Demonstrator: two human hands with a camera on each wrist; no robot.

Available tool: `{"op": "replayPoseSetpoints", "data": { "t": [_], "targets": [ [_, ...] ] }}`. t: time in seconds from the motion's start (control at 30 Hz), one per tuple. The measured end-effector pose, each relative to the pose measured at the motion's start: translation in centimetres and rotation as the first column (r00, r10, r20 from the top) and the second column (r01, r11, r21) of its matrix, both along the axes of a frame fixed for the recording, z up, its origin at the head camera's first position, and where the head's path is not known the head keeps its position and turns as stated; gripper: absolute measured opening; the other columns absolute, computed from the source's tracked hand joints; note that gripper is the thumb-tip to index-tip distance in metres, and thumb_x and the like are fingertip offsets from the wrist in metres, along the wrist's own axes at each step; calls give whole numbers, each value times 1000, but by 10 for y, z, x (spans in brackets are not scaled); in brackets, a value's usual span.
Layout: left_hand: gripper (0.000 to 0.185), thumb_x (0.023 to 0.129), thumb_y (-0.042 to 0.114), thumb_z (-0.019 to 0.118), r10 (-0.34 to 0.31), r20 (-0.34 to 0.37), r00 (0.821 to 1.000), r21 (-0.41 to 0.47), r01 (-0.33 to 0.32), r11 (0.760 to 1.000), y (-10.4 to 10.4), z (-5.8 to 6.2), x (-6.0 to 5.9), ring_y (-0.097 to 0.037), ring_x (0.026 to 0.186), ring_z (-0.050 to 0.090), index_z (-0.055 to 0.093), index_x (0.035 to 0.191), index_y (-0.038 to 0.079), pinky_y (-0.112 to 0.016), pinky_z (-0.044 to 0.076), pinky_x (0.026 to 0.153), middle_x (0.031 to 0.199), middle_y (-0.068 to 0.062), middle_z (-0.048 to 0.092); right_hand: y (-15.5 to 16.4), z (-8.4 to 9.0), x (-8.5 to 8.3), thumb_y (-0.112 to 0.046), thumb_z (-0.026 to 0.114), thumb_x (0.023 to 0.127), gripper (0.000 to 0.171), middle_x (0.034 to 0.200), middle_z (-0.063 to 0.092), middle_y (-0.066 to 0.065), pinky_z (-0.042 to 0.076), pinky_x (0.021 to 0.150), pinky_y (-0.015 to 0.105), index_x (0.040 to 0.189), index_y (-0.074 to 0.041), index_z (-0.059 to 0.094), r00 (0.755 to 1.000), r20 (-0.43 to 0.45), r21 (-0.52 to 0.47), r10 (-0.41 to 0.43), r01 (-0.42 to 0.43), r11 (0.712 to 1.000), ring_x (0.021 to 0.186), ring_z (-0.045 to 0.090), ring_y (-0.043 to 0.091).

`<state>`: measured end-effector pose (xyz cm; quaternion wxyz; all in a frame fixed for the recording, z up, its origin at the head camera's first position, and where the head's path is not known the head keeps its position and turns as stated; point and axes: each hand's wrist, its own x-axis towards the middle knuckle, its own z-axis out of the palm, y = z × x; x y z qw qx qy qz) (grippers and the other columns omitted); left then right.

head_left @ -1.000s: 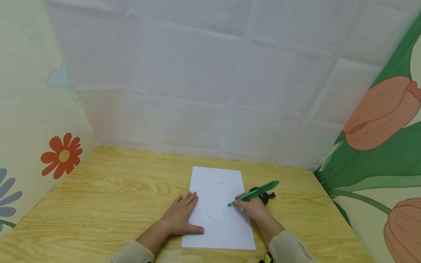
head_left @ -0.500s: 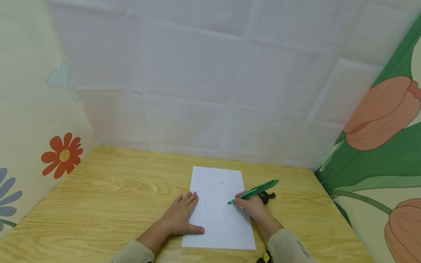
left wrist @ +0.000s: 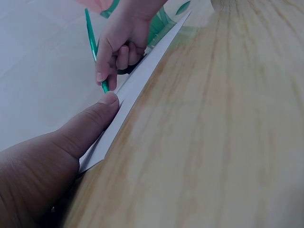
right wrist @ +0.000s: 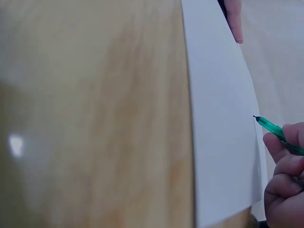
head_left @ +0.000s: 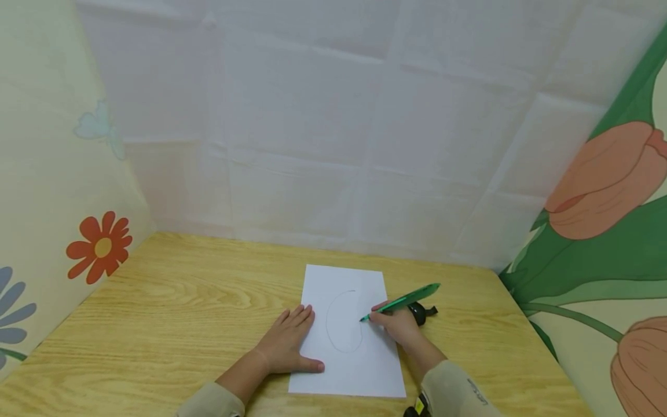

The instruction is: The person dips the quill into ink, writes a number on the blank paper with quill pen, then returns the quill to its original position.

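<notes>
— Where's the sheet of paper [head_left: 348, 336]?

— Flat on the wooden table [head_left: 172, 301]; the left hand [head_left: 286, 343] presses its left edge, fingers straight

— And the right hand [head_left: 400, 325]?

— Fingers pinched round a green pen [head_left: 401, 303] — tip on the paper, beside a drawn curve [head_left: 336, 321]

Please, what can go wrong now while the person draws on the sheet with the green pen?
The left hand presses only the left edge of the sheet, so the free right side may shift under the green pen and spoil the unfinished oval. The right hand may also knock the small black object just behind it.
</notes>
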<state>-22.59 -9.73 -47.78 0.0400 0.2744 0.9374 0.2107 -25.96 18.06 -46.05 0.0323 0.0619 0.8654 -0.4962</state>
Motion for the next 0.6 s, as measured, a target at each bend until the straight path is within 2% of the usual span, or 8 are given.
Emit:
{"op": "replayPoseSetpoints", "data": {
  "t": [0.6],
  "targets": [
    [116,73,73,67,0,-5,1000,-1,0,1000,1,1,1,-37,150,20,31,150,-6,-57,15,121,160,-20,27,-6,3,-3,-16,75,84,18,96,70,10,46,66,26,97,-4,72,1000,-6,-17,-14,14,1000,78,57,17]
  ]
}}
